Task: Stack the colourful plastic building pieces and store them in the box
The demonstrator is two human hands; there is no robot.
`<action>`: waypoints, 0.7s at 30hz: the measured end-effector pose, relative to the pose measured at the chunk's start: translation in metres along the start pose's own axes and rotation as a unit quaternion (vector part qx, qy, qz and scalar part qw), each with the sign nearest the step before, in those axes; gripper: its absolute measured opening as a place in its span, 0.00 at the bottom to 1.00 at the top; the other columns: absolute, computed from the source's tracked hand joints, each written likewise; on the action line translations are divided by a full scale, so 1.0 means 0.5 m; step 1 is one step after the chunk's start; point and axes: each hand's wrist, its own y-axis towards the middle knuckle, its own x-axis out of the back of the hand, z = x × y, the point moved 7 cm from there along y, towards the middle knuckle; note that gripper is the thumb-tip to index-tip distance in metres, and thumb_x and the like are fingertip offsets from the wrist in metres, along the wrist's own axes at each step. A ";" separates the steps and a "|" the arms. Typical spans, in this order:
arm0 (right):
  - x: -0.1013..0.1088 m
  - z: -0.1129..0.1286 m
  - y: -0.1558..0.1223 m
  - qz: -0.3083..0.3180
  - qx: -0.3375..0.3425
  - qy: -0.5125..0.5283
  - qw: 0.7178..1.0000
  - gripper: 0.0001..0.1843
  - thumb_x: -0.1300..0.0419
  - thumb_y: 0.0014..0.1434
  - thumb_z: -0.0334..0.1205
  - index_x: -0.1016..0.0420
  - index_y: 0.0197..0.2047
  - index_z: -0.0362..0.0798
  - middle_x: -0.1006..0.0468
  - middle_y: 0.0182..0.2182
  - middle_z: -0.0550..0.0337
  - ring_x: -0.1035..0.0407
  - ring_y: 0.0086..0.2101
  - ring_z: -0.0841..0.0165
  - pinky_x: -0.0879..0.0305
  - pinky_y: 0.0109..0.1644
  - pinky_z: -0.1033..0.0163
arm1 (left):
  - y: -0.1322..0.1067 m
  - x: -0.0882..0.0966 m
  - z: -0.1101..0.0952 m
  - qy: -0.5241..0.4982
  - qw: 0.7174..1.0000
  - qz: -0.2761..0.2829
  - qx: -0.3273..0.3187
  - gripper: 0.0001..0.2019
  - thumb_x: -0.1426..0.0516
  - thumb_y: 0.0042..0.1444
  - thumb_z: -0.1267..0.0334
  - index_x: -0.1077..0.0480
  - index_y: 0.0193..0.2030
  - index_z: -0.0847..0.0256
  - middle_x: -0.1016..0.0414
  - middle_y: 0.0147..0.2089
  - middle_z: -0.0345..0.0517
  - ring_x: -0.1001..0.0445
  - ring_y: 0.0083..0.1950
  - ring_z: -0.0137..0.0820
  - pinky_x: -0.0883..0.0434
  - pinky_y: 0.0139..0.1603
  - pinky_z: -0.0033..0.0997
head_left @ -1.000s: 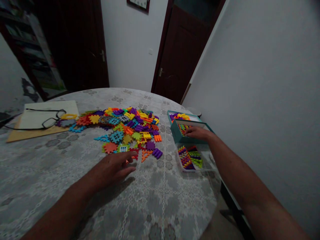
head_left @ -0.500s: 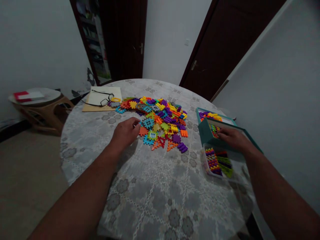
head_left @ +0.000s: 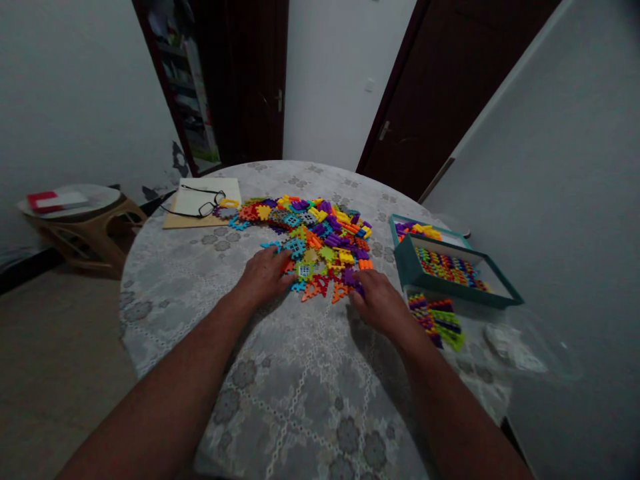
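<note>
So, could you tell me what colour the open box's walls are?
Teal, on the open box, seen in the head view.

Round table (head_left: 280,400) w/ a pale grey lace-patterned cloth. At its far left edge lies a tan paper pad (head_left: 200,203) w/ black-framed glasses (head_left: 197,203) resting on it, arms unfolded. On the right side sits a teal cardboard box (head_left: 415,270) lined w/ rows of small multicoloured bits; a second teal tray (head_left: 425,230) is just behind it, touching. A clear plastic tray (head_left: 437,317) w/ purple, green and red strips lies in front of the box — crumpled clear wrap (head_left: 515,347) beside it. Off to the left, a low brown stool (head_left: 95,227) carries a red-and-white flat item (head_left: 50,199). Behind: two dark wooden doors (head_left: 435,87) — and a shelf unit (head_left: 187,80), contents blurred.
</note>
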 end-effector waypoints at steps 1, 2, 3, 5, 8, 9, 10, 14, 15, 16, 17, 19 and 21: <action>-0.021 -0.001 0.007 -0.013 -0.015 -0.011 1.000 0.20 0.41 0.71 0.38 0.23 0.63 0.45 0.21 0.60 0.40 0.28 0.60 0.51 0.32 0.66 0.48 | 0.000 0.001 -0.004 -0.005 1.000 0.007 -0.011 0.30 0.38 0.67 0.48 0.29 0.72 0.55 0.26 0.69 0.61 0.28 0.70 0.54 0.31 0.71 0.54; -0.038 -0.004 0.013 -0.028 -0.027 -0.019 0.999 0.23 0.41 0.70 0.38 0.25 0.66 0.44 0.22 0.62 0.39 0.30 0.62 0.49 0.33 0.67 0.47 | 0.000 0.002 -0.009 -0.012 0.999 0.014 -0.026 0.29 0.38 0.67 0.49 0.29 0.72 0.56 0.25 0.69 0.61 0.27 0.69 0.54 0.31 0.71 0.54; -0.053 -0.008 0.018 -0.045 -0.037 -0.023 0.998 0.24 0.41 0.70 0.38 0.26 0.68 0.43 0.24 0.64 0.37 0.32 0.64 0.48 0.34 0.68 0.46 | -0.001 0.002 -0.014 -0.018 0.999 0.021 -0.042 0.28 0.39 0.68 0.49 0.29 0.71 0.56 0.24 0.68 0.61 0.27 0.69 0.53 0.31 0.71 0.54; -0.075 -0.018 0.025 -0.072 -0.044 -0.017 0.996 0.26 0.42 0.72 0.39 0.28 0.70 0.43 0.26 0.66 0.37 0.34 0.66 0.49 0.36 0.70 0.45 | -0.002 0.002 -0.024 -0.029 0.997 0.034 -0.067 0.26 0.39 0.68 0.51 0.28 0.70 0.56 0.22 0.67 0.60 0.26 0.68 0.52 0.31 0.71 0.52; -0.095 -0.036 0.029 -0.089 -0.037 0.021 0.995 0.24 0.43 0.72 0.40 0.25 0.67 0.44 0.22 0.62 0.40 0.32 0.63 0.50 0.36 0.70 0.45 | -0.007 0.001 -0.040 -0.049 0.994 0.041 -0.086 0.25 0.39 0.68 0.52 0.27 0.69 0.54 0.22 0.67 0.57 0.26 0.68 0.49 0.32 0.72 0.49; -0.097 -0.042 0.029 -0.094 -0.032 0.038 0.994 0.22 0.42 0.72 0.41 0.24 0.66 0.45 0.21 0.60 0.41 0.31 0.62 0.51 0.36 0.69 0.45 | -0.010 0.000 -0.047 -0.057 0.993 0.042 -0.091 0.25 0.40 0.68 0.52 0.27 0.69 0.54 0.21 0.66 0.56 0.25 0.68 0.48 0.32 0.72 0.49; -0.098 -0.049 0.029 -0.100 -0.029 0.054 0.993 0.21 0.41 0.72 0.42 0.23 0.64 0.45 0.20 0.59 0.42 0.30 0.60 0.51 0.35 0.69 0.45 | -0.013 0.000 -0.055 -0.066 0.992 0.043 -0.096 0.24 0.40 0.68 0.52 0.27 0.69 0.54 0.21 0.66 0.56 0.25 0.67 0.48 0.32 0.72 0.49; -0.092 -0.066 0.023 -0.135 -0.026 0.099 0.985 0.22 0.36 0.69 0.46 0.22 0.62 0.47 0.20 0.56 0.43 0.28 0.57 0.50 0.33 0.66 0.43 | -0.025 0.000 -0.093 -0.098 0.985 0.054 -0.131 0.23 0.39 0.68 0.52 0.26 0.67 0.53 0.19 0.63 0.57 0.24 0.65 0.50 0.31 0.70 0.52; -0.090 -0.066 0.022 -0.143 -0.028 0.107 0.984 0.23 0.35 0.68 0.46 0.22 0.62 0.47 0.20 0.56 0.42 0.28 0.57 0.50 0.32 0.66 0.42 | -0.028 0.000 -0.102 -0.104 0.983 0.056 -0.138 0.22 0.38 0.67 0.52 0.25 0.66 0.53 0.19 0.63 0.58 0.24 0.65 0.50 0.30 0.69 0.52; -0.087 -0.065 0.020 -0.149 -0.031 0.114 0.982 0.23 0.35 0.68 0.46 0.22 0.63 0.46 0.21 0.56 0.41 0.28 0.57 0.50 0.32 0.66 0.42 | -0.030 -0.001 -0.109 -0.111 0.982 0.057 -0.143 0.22 0.38 0.67 0.53 0.25 0.65 0.53 0.19 0.63 0.57 0.24 0.65 0.50 0.30 0.69 0.53; -0.082 -0.062 0.018 -0.156 -0.032 0.122 0.980 0.23 0.35 0.68 0.45 0.23 0.63 0.45 0.21 0.55 0.41 0.28 0.57 0.50 0.31 0.65 0.42 | -0.031 -0.002 -0.115 -0.118 0.980 0.060 -0.147 0.21 0.37 0.66 0.53 0.24 0.64 0.52 0.19 0.63 0.57 0.23 0.64 0.50 0.30 0.68 0.53; -0.067 -0.048 0.013 -0.170 -0.025 0.137 0.975 0.23 0.36 0.68 0.44 0.23 0.63 0.45 0.22 0.55 0.41 0.28 0.56 0.49 0.30 0.65 0.42 | -0.034 -0.005 -0.124 -0.133 0.978 0.066 -0.149 0.20 0.37 0.67 0.54 0.24 0.63 0.51 0.18 0.61 0.55 0.23 0.62 0.49 0.29 0.67 0.53; -0.046 -0.024 0.005 -0.174 0.001 0.155 0.972 0.23 0.36 0.68 0.43 0.24 0.64 0.47 0.23 0.56 0.42 0.29 0.57 0.50 0.30 0.65 0.42 | -0.037 -0.009 -0.131 -0.146 0.974 0.077 -0.155 0.18 0.38 0.68 0.55 0.24 0.63 0.50 0.17 0.58 0.53 0.22 0.60 0.47 0.28 0.65 0.52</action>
